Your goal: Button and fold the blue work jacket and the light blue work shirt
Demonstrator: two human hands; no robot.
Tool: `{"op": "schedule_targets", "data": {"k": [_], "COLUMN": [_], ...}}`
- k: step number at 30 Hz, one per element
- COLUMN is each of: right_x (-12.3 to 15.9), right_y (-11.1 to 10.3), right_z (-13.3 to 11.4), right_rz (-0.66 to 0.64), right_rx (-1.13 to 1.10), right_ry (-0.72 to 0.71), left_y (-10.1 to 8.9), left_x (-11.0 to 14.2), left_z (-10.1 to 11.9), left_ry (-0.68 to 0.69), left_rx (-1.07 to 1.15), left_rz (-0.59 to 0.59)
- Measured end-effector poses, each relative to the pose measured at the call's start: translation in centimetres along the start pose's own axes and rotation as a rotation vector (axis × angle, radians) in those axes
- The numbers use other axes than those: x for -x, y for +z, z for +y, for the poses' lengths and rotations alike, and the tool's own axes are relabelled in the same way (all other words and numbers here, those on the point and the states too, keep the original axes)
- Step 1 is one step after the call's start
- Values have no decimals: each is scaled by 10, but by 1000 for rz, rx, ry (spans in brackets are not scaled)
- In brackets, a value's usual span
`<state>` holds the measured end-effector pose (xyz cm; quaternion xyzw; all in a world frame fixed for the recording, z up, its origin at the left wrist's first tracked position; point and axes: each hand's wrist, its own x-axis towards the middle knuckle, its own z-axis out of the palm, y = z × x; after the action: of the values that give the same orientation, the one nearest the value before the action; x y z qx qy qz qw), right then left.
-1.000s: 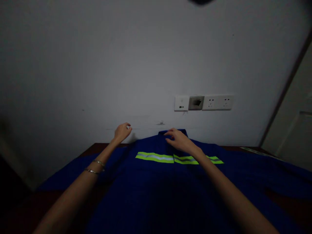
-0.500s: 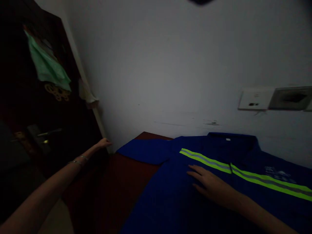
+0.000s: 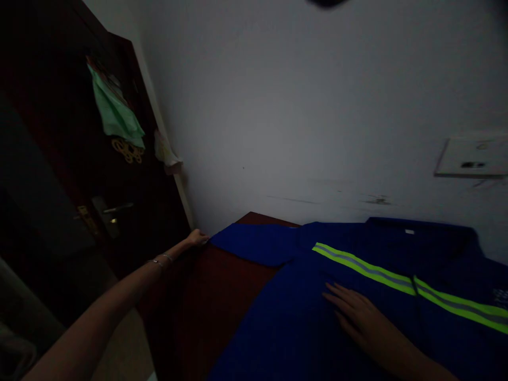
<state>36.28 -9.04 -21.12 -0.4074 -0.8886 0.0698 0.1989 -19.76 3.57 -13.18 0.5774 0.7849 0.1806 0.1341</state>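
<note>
A blue work jacket (image 3: 273, 307) with yellow-green and grey reflective stripes lies spread out, its collar toward the wall. At the far end of the jacket's sleeve (image 3: 254, 243), my left hand (image 3: 197, 238) is closed, fingertips pinching the cuff edge. My right hand (image 3: 357, 315) rests flat on the chest part below the reflective stripe (image 3: 365, 269), fingers stretched out and holding nothing. The jacket's lower part fades into the dark at the bottom of the view.
Under the jacket is a dark red-brown tabletop (image 3: 210, 286) against a pale wall (image 3: 278, 106). A wall socket (image 3: 472, 157) sits at the right. On the left stands a dark door with a metal handle (image 3: 118, 208) and a hanging green cloth (image 3: 115, 114).
The view has turned left, so the scene sits further right. My left hand has closed the small gap to the sleeve end and now grips it. My right hand stays flat on the jacket.
</note>
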Motion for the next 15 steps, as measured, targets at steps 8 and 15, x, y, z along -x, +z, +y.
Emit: {"op": "schedule_targets", "data": {"k": [8,15], "right_x": [1,0], "right_y": [-3,-9], "right_z": [-4,-9], "right_rz": [17,1], "right_rx": [-23,-42], "right_ry": [10,22], "left_y": [15,16], "left_x": [-6,-5], "left_z": [-2,0], "left_ry": [-94,-86], "left_rx": [-86,-92], "left_rz": [16,28]}}
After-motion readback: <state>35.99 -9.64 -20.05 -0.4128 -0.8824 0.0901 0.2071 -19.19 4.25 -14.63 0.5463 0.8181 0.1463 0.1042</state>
